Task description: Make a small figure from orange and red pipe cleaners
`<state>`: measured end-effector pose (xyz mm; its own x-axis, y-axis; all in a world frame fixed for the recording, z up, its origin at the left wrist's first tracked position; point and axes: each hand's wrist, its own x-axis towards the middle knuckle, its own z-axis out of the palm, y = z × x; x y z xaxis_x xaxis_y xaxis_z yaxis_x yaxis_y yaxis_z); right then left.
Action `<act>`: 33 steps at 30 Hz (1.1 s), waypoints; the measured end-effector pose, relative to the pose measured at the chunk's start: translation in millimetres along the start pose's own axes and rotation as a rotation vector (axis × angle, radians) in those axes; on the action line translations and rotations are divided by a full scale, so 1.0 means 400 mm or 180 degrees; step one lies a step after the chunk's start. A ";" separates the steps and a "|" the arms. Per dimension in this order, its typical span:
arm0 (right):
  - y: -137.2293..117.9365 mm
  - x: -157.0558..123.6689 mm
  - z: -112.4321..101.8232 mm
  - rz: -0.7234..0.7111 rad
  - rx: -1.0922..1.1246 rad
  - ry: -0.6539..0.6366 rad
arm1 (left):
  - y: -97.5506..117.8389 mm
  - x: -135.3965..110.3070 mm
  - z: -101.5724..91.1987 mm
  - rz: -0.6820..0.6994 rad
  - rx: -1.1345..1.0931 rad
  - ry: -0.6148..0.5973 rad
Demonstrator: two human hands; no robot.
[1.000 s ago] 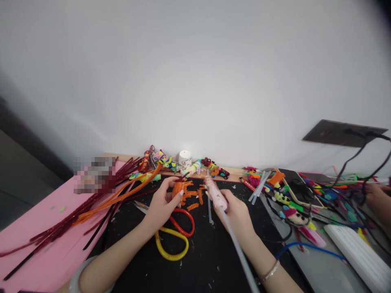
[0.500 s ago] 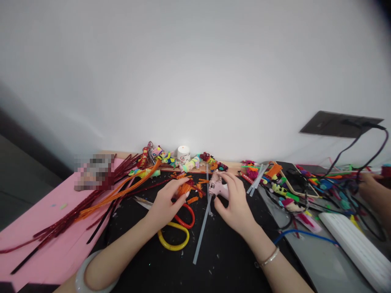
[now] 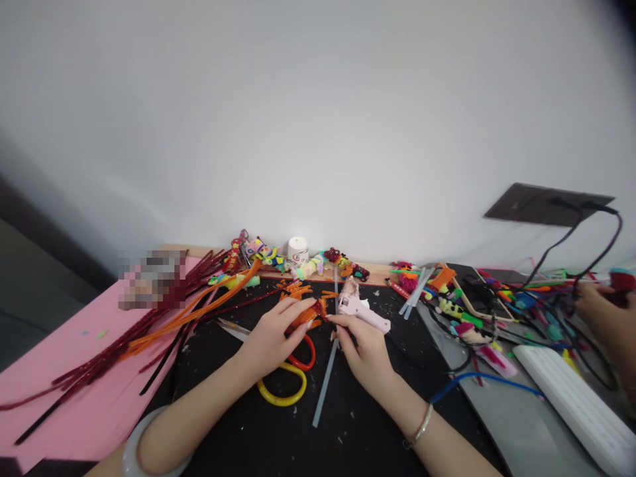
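Black mat [image 3: 293, 440], orange piece [image 3: 301, 318] held in left hand [image 3: 268, 336], right hand [image 3: 366, 351] near

A single camera, worn on the head, looks forward and down along the person's arms. It faces the wall [image 3: 318, 132], which fills the upper half; the desk [image 3: 381, 272] spreads below, near and wide, with left hand [image 3: 272, 334] and right hand [image 3: 366, 351] low at centre.
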<state>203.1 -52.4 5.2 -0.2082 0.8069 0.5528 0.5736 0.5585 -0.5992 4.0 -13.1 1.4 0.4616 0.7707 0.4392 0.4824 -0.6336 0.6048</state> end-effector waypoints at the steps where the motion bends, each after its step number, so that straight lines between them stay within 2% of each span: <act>1: -0.001 0.000 0.001 0.0013 0.0027 -0.0005 | 0.002 0.000 -0.001 -0.0016 -0.0044 0.0027; 8: -0.001 -0.002 0.008 0.0201 0.0106 0.0036 | 0.005 0.001 0.003 -0.0366 -0.0465 0.0030; 16: -0.001 0.002 0.002 0.0440 0.0084 0.0115 | 0.019 0.008 0.008 -0.1163 -0.2120 -0.0224; 20: 0.004 0.003 0.000 0.0385 0.0092 0.0189 | 0.029 0.012 0.003 -0.1373 -0.2529 -0.0362; 23: 0.009 0.000 0.003 0.0506 0.0208 0.0165 | 0.031 0.015 -0.001 -0.1396 -0.2796 -0.0433; 29: 0.008 -0.003 0.016 0.1281 0.1229 0.0035 | 0.022 0.011 0.004 -0.1336 -0.3301 -0.0639; 33: -0.002 0.005 0.016 0.1506 0.1922 -0.0028 | 0.016 0.006 0.008 -0.1394 -0.3562 -0.0722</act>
<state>197.0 -49.9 3.2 -0.0558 0.9863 0.1555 0.0712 0.1592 -0.9847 10.6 -15.6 3.9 0.5942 0.8043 -0.0031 -0.2252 0.1702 0.9593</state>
